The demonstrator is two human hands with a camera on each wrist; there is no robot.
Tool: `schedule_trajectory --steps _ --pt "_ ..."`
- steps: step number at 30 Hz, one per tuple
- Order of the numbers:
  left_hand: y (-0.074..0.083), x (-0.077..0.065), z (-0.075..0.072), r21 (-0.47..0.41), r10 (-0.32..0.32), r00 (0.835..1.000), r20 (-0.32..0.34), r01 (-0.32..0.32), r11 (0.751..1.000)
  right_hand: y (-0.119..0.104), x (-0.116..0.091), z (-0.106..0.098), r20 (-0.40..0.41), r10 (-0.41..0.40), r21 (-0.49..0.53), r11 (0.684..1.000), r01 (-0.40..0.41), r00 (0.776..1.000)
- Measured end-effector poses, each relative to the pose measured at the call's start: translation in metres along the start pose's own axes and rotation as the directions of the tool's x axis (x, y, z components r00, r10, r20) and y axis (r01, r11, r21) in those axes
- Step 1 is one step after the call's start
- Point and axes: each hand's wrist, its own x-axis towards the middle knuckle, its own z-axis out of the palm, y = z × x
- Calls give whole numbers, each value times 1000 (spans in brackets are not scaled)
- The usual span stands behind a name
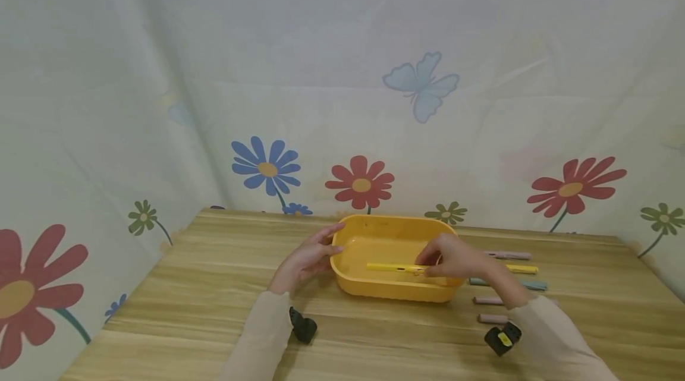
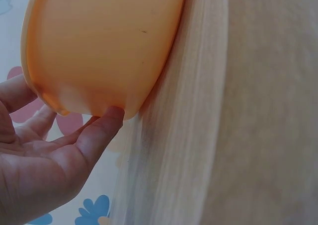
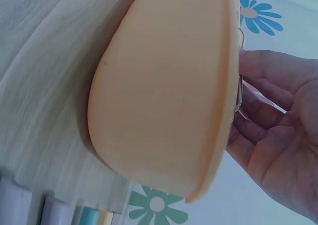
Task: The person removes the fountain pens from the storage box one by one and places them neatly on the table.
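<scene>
A yellow plastic basin (image 1: 396, 292) with rounded corners sits on the table. At its left end my left hand (image 1: 310, 256) holds the rim and wall, and the left wrist view has the thumb against the basin's wall (image 2: 109, 46). My right hand (image 1: 455, 259) pinches a yellow pen (image 1: 387, 267) by its right part, over the inside of the basin. The pen lies nearly level, pointing left. In the right wrist view the pen's wire clip (image 3: 240, 93) shows beside the fingertips, while the basin's wall hides most of the pen.
Several pens lie in a column right of the basin, among them a mauve pen (image 1: 511, 255), another yellow pen (image 1: 523, 269), a teal pen (image 1: 514, 284) and a pink pen (image 1: 489, 301). Behind the wood-grain table (image 1: 214, 262) hangs a flowered curtain (image 1: 299, 101).
</scene>
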Motion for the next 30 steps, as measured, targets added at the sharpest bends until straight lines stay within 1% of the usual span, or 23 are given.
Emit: schedule_trajectory --steps 6,13,16,19,23,26,28,30 --pt "0 1 0 -5 3 1000 -2 -3 1000 -2 -13 -8 -21 11 18 1000 -10 1000" --pt "1 1 0 -1 8 1000 1 -8 1000 -3 -30 -19 -37 58 48 997 -56 998" --pt "1 1 0 7 5 1000 -2 -5 1000 -2 -38 -22 -53 58 55 997 -55 997" --pt "2 1 0 5 3 1000 3 -3 1000 1 -49 -26 -66 55 60 997 -51 996" --pt "1 0 0 17 8 1000 11 -8 1000 6 -66 -28 -85 28 54 998 -24 996" --pt "0 -1 -1 40 12 1000 7 -12 999 10 -79 -28 -90 32 60 998 -27 995" --pt "-1 -1 -1 48 10 1000 5 -10 999 12 -89 -28 -90 46 60 997 -41 995" --pt "-1 -1 -1 44 8 1000 5 -8 999 15 -97 -27 -101 38 51 998 -33 994"
